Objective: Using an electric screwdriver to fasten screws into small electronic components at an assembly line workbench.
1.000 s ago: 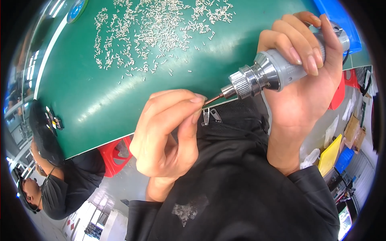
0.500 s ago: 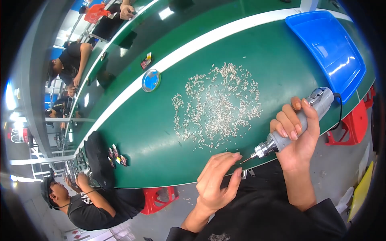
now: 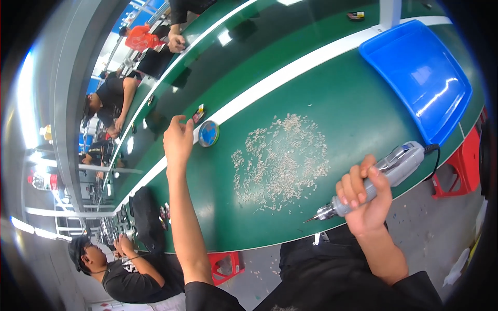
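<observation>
Head view: right hand [image 3: 365, 199] wraps all fingers tight around a grey electric screwdriver [image 3: 373, 179], bit tip at the near edge of the green table [image 3: 358, 98]. Left hand [image 3: 179, 141] reaches far-left, fingers loosely curled, holding nothing, just beside a round blue disc [image 3: 208, 133]. Small screws [image 3: 282, 160] lie scattered between the hands. Blue tray [image 3: 417, 75] far right.

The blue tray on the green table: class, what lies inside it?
The blue tray holds nothing visible; only glare shows on its floor. Its near wall hides a strip of floor. The small pale parts lie outside, on the green table.
</observation>
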Demonstrator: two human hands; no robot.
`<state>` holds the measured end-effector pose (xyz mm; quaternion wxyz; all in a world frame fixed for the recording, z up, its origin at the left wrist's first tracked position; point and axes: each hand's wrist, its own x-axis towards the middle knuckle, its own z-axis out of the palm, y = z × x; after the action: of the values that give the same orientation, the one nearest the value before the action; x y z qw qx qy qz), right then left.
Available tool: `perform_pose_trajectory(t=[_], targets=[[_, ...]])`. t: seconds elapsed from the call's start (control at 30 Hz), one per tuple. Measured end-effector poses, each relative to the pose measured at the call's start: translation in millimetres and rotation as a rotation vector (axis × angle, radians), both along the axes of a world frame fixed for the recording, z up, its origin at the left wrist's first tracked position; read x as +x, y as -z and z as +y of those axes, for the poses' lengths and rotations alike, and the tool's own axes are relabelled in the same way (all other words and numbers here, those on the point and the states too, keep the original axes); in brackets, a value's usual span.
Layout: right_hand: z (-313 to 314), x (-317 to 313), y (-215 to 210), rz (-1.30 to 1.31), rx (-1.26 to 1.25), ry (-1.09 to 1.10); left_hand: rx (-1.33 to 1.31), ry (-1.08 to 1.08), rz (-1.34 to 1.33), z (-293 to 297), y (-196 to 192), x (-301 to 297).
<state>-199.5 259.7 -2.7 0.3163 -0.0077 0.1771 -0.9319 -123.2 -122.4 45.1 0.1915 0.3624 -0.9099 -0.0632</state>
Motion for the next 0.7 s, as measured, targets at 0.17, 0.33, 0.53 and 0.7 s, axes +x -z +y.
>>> perform_pose_trajectory(t=[0.17,0.33,0.53,0.7], targets=[[6.1,0.0,4.0,0.095,-0.021,-0.052,-0.001,-0.155,-0.204,-17.2,5.9,-31.4],[5.1,-1.7,3.1,0.099,0.004,-0.057,-0.104,-0.034,-0.206,-32.8,29.9,-32.6],[6.7,3.6,1.5,0.133,0.005,-0.068,-0.138,0.109,-0.130,-45.2,27.0,-5.7],[16.0,3.1,0.9,0.100,0.028,-0.053,-0.141,0.263,0.007,12.1,11.9,49.1]])
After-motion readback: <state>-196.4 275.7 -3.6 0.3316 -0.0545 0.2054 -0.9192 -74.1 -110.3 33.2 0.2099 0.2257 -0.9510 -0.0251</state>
